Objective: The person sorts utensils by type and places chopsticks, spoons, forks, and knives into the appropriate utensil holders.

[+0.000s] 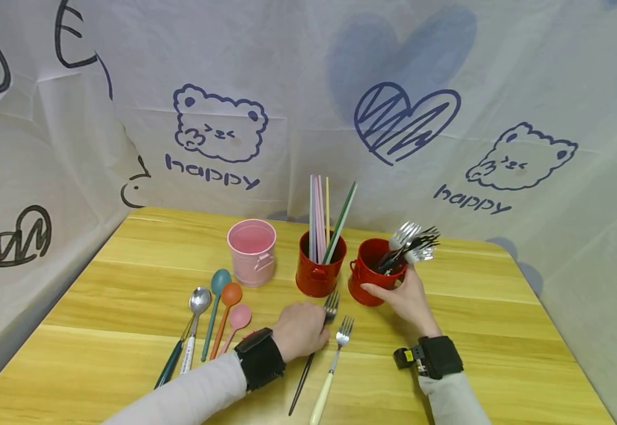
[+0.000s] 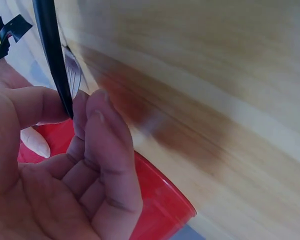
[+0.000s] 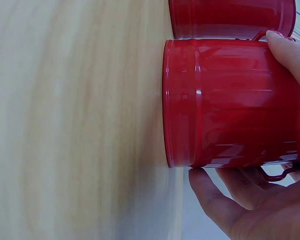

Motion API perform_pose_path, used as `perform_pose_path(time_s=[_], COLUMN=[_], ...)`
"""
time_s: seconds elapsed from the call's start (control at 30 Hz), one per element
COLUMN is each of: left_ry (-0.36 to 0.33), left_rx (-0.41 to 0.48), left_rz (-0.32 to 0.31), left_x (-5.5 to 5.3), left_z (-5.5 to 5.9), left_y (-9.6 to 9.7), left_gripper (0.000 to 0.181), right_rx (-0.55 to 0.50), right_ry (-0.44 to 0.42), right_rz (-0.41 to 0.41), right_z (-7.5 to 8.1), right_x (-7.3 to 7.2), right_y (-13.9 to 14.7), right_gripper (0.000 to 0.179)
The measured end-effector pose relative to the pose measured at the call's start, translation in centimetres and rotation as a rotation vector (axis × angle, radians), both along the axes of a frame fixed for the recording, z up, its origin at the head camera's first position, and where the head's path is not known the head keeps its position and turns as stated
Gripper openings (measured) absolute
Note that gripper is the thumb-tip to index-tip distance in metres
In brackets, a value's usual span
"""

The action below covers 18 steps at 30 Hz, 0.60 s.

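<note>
The dark handle of a fork (image 1: 331, 306) is pinched between the thumb and fingers of the left hand (image 1: 302, 330); its tines are pointed away to the far side, and its handle is slanted toward the near side. Whether the fork is fully lifted off the table (image 1: 499, 324) cannot be told. The right red cup (image 1: 361, 289) is gripped by the right hand (image 1: 412, 301), with the thumb laid along its near side and the other fingers curled round its right side. In that cup a bunch of forks (image 1: 405, 233) is held heads up, leaned to the right.

Just right of the pinched fork, a yellow-handled fork (image 1: 327, 385) is seen loose on the wood. Most of the visible forks are thus gathered, with these two not yet in the cup.

The chopsticks (image 1: 317, 218) are already stood in the middle red cup (image 1: 316, 284). Farther left, a teal spoon (image 1: 220, 282), an orange spoon (image 1: 231, 294), a pink spoon (image 1: 240, 316) and a metal spoon (image 1: 199, 300) are laid near the pink cup (image 1: 252, 265), outside it; the spoons are judged to be not yet dealt with.
</note>
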<state>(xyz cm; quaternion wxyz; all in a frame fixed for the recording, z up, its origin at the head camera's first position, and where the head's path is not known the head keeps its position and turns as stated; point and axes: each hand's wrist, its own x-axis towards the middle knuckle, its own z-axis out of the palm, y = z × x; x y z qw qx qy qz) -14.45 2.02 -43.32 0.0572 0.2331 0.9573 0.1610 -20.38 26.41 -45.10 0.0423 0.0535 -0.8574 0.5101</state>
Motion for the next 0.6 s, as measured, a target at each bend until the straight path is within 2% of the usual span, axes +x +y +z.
perform_pose_path(time_s=[0.27,0.43,0.6], left_ry=[0.021,-0.006,-0.054], left_rx=[0.099,0.184,0.268], left_rz=[-0.027,-0.044,-0.051], left_x=[-0.38,-0.65,-0.76], left_z=[0.13,-0.01,0.09], left_y=[-0.08,-0.13,-0.19], left_gripper=[0.035,0.041,0.037], right_rx=[0.0,-0.002,-0.004], right_ry=[0.007,0.012,0.012], right_rz=[-0.002,-0.002,-0.001], right_z=[-0.05,0.03,-0.03], right_x=[0.01,0.1,0.06], right_y=[0.08,0.13,0.19], right_gripper=[0.089,0.089,0.088])
